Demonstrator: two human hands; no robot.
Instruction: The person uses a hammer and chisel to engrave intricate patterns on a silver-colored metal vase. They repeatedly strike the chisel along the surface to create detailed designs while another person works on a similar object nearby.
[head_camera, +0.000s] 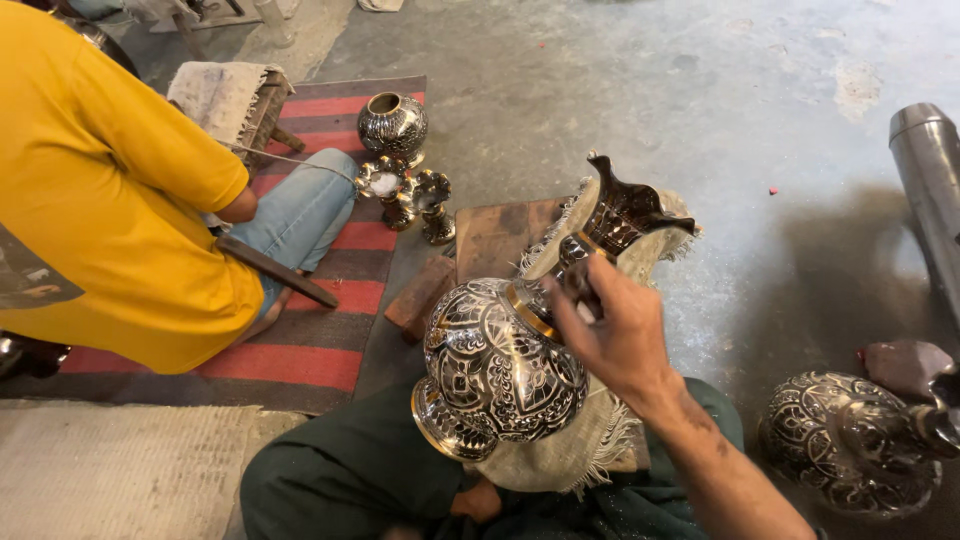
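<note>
Lower centre, the engraved metal vase (500, 365) lies tilted on a cloth (560, 450); the right hand (615, 330) grips its neck, while the left hand (478, 500) is mostly hidden, its grip impossible to tell.

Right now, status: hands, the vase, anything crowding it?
Right hand grips the neck of the engraved metal vase, tilted over a cloth on the lap. Left hand barely shows under it, grip unclear. Co-worker in yellow shirt sits alongside, apart.

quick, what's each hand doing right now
Right hand: closed around the neck of the engraved metal vase, which lies tilted on the lap.
Left hand: mostly hidden under the vase and cloth; its grip cannot be told.
</note>
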